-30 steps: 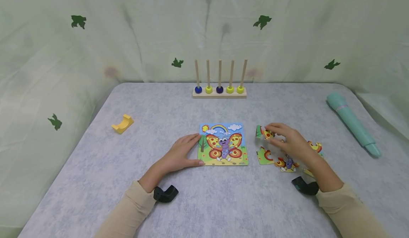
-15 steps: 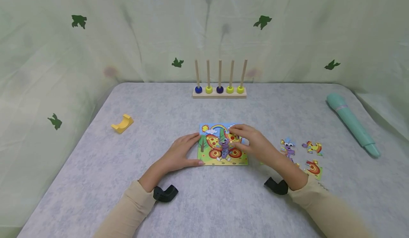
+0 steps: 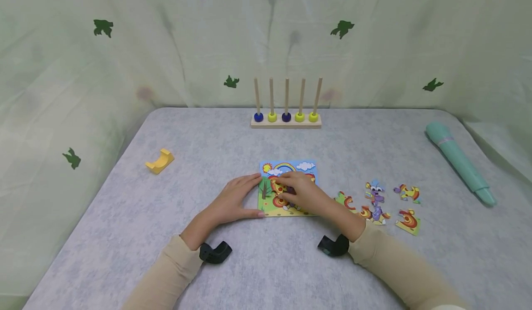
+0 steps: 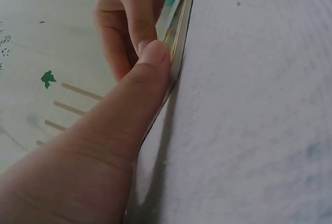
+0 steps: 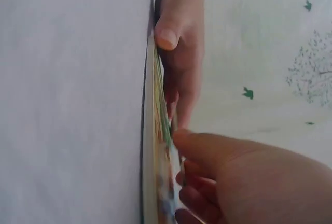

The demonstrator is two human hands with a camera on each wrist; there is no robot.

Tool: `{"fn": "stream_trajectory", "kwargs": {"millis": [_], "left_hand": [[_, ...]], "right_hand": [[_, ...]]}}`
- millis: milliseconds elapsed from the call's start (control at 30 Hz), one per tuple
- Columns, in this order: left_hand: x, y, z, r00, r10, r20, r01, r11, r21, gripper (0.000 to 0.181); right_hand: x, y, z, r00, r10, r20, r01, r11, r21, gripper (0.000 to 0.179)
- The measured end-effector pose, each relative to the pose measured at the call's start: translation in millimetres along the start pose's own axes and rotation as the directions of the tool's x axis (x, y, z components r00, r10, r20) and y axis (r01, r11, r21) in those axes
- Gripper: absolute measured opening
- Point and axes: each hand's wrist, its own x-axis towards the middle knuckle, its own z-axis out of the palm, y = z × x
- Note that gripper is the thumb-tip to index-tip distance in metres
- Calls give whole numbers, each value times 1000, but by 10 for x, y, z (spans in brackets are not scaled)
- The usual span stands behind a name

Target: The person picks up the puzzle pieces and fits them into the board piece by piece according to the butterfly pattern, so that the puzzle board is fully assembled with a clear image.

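Note:
A square butterfly puzzle board (image 3: 305,166) lies flat in front of the person. My left hand (image 3: 232,198) rests at its left edge, fingers extended and the thumb at the lower left corner. Over the board's left half, my right hand (image 3: 305,192) pinches a puzzle piece (image 3: 266,188) with green and a spotted butterfly wing on it. The right fingers cover much of the printed butterfly. In the right wrist view, the held piece (image 5: 166,123) is tilted just above the board. Loose puzzle pieces (image 3: 409,221) lie right of the board, some partly behind the right forearm.
Behind the board stands a wooden peg rack (image 3: 286,124) with blue and yellow beads. A yellow curved block (image 3: 160,161) lies at the left. The teal microphone-shaped object (image 3: 459,162) lies near the table's right edge. Fabric hangs behind the table.
My right hand has carried the puzzle piece left from beside the loose pieces to the board's left half. The left hand stays at the board's edge.

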Motion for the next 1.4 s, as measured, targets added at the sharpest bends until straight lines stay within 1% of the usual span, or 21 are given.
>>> {"fn": "stream_trajectory", "kwargs": {"millis": [200, 333, 567, 733, 867, 967, 1100, 1233, 1300, 1400], "left_hand": [[-2, -7, 1, 1000, 17, -15, -17, 1000, -1, 93], [0, -8, 5, 1000, 16, -12, -16, 1000, -2, 90], [-5, -2, 0, 999, 36, -1, -36, 999, -2, 77], [-6, 0, -3, 999, 43, -2, -42, 999, 10, 76], [-5, 5, -1, 999, 50, -6, -50, 999, 4, 76], [-6, 7, 0, 998, 58, -8, -58, 998, -2, 76], [-7, 6, -6, 999, 49, 0, -49, 999, -1, 76], [-2, 0, -10, 999, 40, 6, -40, 999, 9, 76], [-1, -1, -11, 999, 44, 7, -44, 999, 10, 77], [-3, -1, -12, 999, 40, 12, -40, 999, 14, 77]], "right_hand": [[32, 24, 84, 1000, 9, -7, -9, 999, -38, 42], [38, 26, 91, 1000, 13, -19, -13, 999, -37, 42], [57, 35, 96, 999, 37, -18, -38, 999, -23, 41], [71, 46, 112, 999, 37, -31, -38, 999, -22, 39], [85, 52, 116, 998, 44, -38, -44, 999, 6, 39], [88, 53, 103, 998, 63, -21, -62, 997, 45, 40], [84, 45, 48, 995, 92, 45, -96, 991, 99, 45], [51, -13, -80, 987, 126, 98, -143, 972, 188, 55], [15, -56, -170, 985, 142, 97, -162, 959, 233, 60], [-65, -114, -326, 988, 143, 56, -152, 959, 238, 66]]}}
